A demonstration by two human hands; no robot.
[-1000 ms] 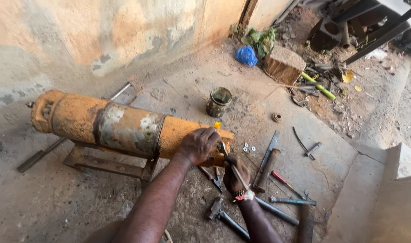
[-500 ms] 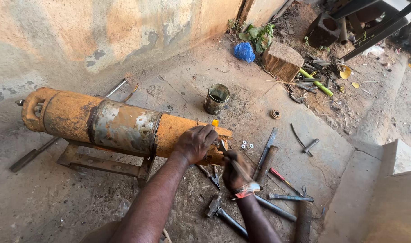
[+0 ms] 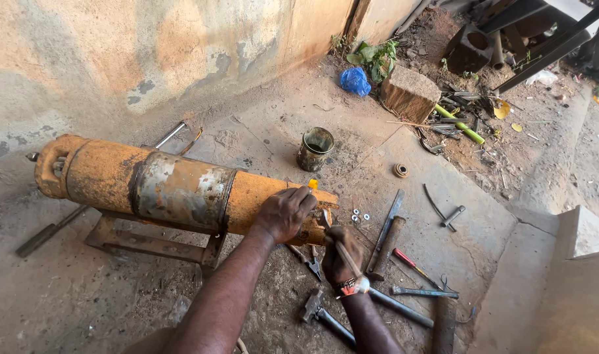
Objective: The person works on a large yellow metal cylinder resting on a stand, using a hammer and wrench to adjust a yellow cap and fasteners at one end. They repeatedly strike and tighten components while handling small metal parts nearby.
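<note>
Right hand (image 3: 341, 247) slightly lower, nearer

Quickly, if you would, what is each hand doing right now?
Left hand: open, resting on the end of the orange cylinder.
Right hand: closed around a thin tool.

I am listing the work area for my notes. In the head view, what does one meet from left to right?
Orange cylinder → left hand → right hand → flat file → red-handled screwdriver → yellow-green tube.

left hand (image 3: 284, 213) on orange cylinder (image 3: 175, 187) | right hand (image 3: 342, 248) grips thin tool (image 3: 344, 254)
</note>
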